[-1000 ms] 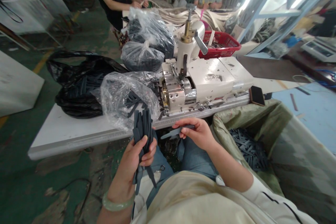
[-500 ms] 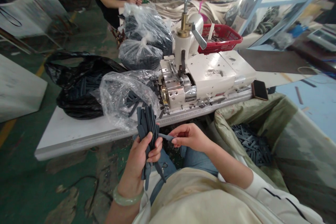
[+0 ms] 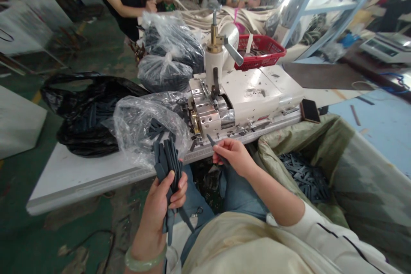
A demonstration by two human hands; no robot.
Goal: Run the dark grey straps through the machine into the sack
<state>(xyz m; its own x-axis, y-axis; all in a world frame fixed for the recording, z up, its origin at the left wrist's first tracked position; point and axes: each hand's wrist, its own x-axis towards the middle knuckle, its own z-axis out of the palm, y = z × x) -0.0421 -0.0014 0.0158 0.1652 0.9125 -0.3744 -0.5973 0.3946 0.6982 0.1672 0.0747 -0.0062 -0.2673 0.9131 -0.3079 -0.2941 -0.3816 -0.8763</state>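
My left hand (image 3: 170,190) is closed around a bundle of dark blue-grey strips (image 3: 167,156), their ends sticking out above and below the fist. Between the thumb and fingers of my right hand (image 3: 233,154) is a single dark strip (image 3: 211,140), pointing up and left toward the front of a cream bench machine (image 3: 263,90). The strip's tip is near the machine's metal work head (image 3: 208,111); whether it touches cannot be told. Just beyond the bundle, a clear plastic bag (image 3: 135,124) lies open with more strips inside.
A black plastic bag (image 3: 64,137) of strips lies on the table's left. Filled clear bags (image 3: 173,38) and a red basket (image 3: 269,55) stand behind. A phone (image 3: 310,110) lies at right, above a green cloth-lined bin (image 3: 337,137) of strips. Two people work across the table.
My right hand has drawn one strip away from the bundle and raised it toward the machine. My left hand with the bundle has shifted left and down in view.
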